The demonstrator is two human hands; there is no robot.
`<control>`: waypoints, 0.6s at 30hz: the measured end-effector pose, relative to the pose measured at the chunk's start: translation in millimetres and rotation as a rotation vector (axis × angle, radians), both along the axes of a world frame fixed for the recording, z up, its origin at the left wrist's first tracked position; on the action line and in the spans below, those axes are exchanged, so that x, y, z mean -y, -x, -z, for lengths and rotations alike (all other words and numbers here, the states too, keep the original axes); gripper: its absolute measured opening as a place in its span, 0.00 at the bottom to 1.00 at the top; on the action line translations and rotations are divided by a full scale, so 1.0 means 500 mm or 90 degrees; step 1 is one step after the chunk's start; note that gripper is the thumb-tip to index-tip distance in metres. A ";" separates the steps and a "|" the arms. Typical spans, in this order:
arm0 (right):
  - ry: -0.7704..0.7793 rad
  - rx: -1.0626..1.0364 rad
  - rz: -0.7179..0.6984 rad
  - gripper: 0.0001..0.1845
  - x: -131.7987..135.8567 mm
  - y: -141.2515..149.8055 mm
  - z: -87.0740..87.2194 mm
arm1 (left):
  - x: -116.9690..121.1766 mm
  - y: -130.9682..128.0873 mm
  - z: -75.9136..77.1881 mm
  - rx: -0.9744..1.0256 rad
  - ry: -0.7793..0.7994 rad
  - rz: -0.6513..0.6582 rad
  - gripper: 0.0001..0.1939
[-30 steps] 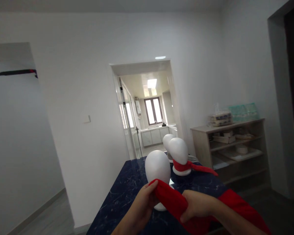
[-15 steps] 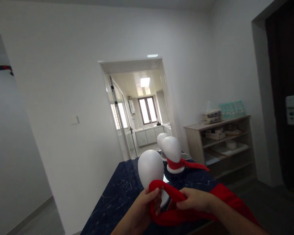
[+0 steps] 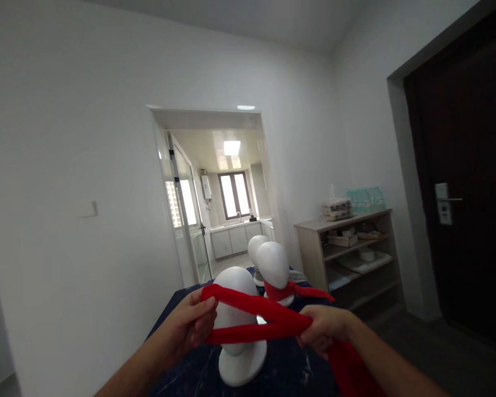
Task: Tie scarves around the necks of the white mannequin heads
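My left hand [image 3: 192, 328] and right hand [image 3: 324, 328]: fingers pinching long red cloth scarf [image 3: 256, 320], loop stretched across front of nearest white foam mannequin head [image 3: 233, 309] on dark marbled worktop [image 3: 289, 369].

The room is evenly and softly lit. The brightest spots are the ceiling lamp [image 3: 232, 147] and window [image 3: 233, 194] beyond the doorway. The door [image 3: 471, 209] stays dark. Walls bend at the edges, and the hands look slightly blurred.
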State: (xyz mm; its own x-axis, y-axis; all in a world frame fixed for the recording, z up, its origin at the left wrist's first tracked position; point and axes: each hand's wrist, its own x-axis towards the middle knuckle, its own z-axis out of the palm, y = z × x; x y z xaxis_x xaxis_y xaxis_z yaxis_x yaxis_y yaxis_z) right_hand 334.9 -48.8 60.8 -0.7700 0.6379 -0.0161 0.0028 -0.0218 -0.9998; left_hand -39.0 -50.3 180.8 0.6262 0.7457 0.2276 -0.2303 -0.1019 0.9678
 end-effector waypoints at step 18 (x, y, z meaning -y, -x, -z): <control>-0.043 -0.359 0.251 0.18 -0.229 0.023 -0.166 | -0.213 0.136 -0.180 -0.758 -0.956 -0.495 0.13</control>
